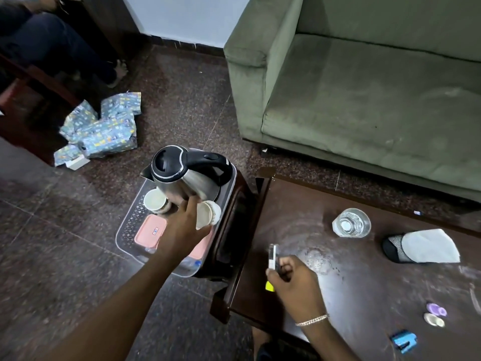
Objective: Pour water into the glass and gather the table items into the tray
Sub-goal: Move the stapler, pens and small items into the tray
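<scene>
The glass stands upright on the dark wooden worktop, clear and short, with water in it and a pale round base showing through from above. Just beside it to the right lies a black-and-white mitt. Farther toward the near edge sit two small round caps, one purple and one cream, and a small blue object.

The right hand, a bracelet at its wrist, is closed around a small clear-and-white item held above the worktop's left end; what the item is cannot be told.

To the left, on a low dark stand, rests the clear plastic tray. In it stand a steel kettle with a black lid and handle, a paper cup and a second paper cup, with pink-lidded boxes beneath. The left hand reaches into the tray with fingers spread apart, fingertips touching the kettle's lower side, gripping nothing.

A green sofa stands behind the worktop.
</scene>
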Available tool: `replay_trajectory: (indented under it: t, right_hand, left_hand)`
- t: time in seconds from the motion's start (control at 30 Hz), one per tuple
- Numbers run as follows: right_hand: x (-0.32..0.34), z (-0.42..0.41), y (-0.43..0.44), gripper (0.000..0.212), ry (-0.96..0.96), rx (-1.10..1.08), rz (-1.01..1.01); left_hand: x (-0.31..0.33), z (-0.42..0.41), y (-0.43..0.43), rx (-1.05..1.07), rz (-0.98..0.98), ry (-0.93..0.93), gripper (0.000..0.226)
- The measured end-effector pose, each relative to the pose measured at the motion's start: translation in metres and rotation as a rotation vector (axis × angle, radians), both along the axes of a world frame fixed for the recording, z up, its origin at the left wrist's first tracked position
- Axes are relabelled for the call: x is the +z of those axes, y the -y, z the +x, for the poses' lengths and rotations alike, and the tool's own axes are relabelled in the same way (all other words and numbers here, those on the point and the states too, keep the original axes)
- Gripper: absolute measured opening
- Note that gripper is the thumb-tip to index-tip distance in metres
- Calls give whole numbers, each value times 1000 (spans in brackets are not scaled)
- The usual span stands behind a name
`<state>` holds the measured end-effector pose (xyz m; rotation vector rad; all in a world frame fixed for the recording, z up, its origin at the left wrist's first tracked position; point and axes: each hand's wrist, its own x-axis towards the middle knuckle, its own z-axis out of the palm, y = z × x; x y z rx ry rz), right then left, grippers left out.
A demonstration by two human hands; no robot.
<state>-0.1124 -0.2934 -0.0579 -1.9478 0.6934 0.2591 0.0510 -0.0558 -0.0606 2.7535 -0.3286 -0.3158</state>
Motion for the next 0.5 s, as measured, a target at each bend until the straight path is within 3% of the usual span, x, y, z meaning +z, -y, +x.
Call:
replay_trajectory:
  t: [0.23, 0.5]
  right_hand:
    - [13, 30, -80, 31, 49, 92, 111]
    - [22, 51, -132, 35, 36, 152, 48]
  left_hand:
    - [-13, 3, -8, -88, 73, 14, 70]
    - [-18, 11, -12, -183, 221, 0, 63]
